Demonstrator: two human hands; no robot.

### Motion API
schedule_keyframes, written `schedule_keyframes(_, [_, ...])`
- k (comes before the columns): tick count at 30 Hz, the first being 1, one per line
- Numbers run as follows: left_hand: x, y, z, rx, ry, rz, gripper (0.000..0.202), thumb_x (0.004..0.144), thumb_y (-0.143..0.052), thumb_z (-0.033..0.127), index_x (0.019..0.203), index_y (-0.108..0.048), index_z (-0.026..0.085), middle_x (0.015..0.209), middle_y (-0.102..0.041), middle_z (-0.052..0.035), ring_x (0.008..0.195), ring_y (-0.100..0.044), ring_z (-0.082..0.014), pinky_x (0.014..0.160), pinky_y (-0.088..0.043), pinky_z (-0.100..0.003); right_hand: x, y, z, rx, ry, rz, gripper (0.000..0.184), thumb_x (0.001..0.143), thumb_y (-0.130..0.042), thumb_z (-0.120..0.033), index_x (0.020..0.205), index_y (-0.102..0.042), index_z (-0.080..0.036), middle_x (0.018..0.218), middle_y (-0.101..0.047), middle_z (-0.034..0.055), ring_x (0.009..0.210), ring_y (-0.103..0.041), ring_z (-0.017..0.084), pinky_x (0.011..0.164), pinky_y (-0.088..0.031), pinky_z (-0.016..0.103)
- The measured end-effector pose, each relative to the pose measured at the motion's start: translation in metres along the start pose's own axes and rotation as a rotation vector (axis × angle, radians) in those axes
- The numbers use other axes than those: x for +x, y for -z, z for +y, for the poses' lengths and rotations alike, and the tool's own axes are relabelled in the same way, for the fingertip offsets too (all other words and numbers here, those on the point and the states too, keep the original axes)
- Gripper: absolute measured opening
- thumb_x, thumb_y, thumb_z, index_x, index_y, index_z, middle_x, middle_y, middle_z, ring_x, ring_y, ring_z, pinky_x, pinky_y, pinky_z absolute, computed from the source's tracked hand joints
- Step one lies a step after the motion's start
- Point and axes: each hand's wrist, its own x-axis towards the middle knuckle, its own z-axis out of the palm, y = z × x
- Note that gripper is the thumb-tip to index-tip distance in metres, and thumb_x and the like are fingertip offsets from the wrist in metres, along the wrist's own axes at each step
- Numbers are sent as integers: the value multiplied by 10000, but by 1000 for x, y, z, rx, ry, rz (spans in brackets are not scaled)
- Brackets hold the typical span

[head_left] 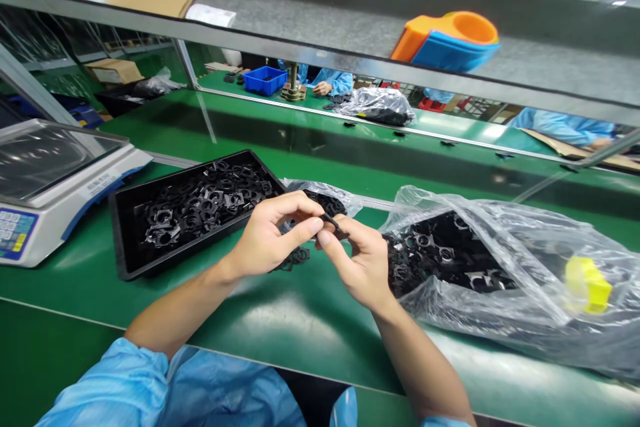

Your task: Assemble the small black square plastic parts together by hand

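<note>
Both hands meet over the green bench, pinching one small flat black part between them. My left hand is closed on its near-left end with thumb and forefinger. From the other side, the thumb and fingers of my right hand grip the same part. Its full shape is hidden by the fingers. Beneath the hands lie several loose black ring-shaped parts. A black tray heaped with similar parts is left of my left hand. Right of my right hand, a clear plastic bag lies open over more black parts.
A weighing scale stands at the left. Behind the hands lies a smaller plastic bag of parts. A shelf with orange and blue holders crosses above. Beyond it, a co-worker's hand is near a blue bin.
</note>
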Motion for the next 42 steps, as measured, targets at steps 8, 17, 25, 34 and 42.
schedule_keyframes(8, [0, 0, 0, 15, -25, -8, 96, 924, -706, 263, 929, -715, 168, 844, -733, -42, 771, -698, -146, 706, -562, -234, -1, 1, 1, 7, -14, 3, 253, 956, -617, -273, 715, -614, -195, 653, -632, 0, 598, -561, 137, 609, -463, 290])
schedule_keyframes(17, [1, 0, 1, 28, -19, -3, 135, 920, -706, 305, 921, -715, 170, 834, -732, -48, 760, -697, -158, 703, -568, -253, 1, 1, 1, 6, -15, 1, 244, 956, -615, -277, 726, -623, -198, 656, -639, 3, 600, -567, 141, 609, -470, 293])
schedule_keyframes(25, [2, 1, 1, 6, -21, -24, 84, 926, -703, 257, 930, -719, 175, 848, -737, -35, 775, -694, -142, 709, -550, -228, 1, 0, 0, 7, -15, -3, 245, 952, -616, -259, 715, -620, -196, 655, -635, -1, 599, -567, 136, 614, -465, 288])
schedule_keyframes(34, [2, 1, 1, 34, -11, -28, 128, 927, -698, 295, 918, -715, 169, 842, -736, -45, 772, -689, -154, 711, -556, -247, 1, 0, 1, 9, -14, -2, 268, 955, -620, -280, 701, -616, -196, 644, -636, -2, 590, -563, 137, 603, -463, 288])
schedule_keyframes(42, [2, 1, 1, 42, -11, -33, 150, 933, -692, 318, 921, -719, 171, 847, -733, -46, 780, -682, -156, 725, -548, -254, 2, -1, 0, 12, -13, -6, 264, 954, -619, -260, 698, -611, -195, 648, -633, -1, 597, -564, 137, 615, -461, 286])
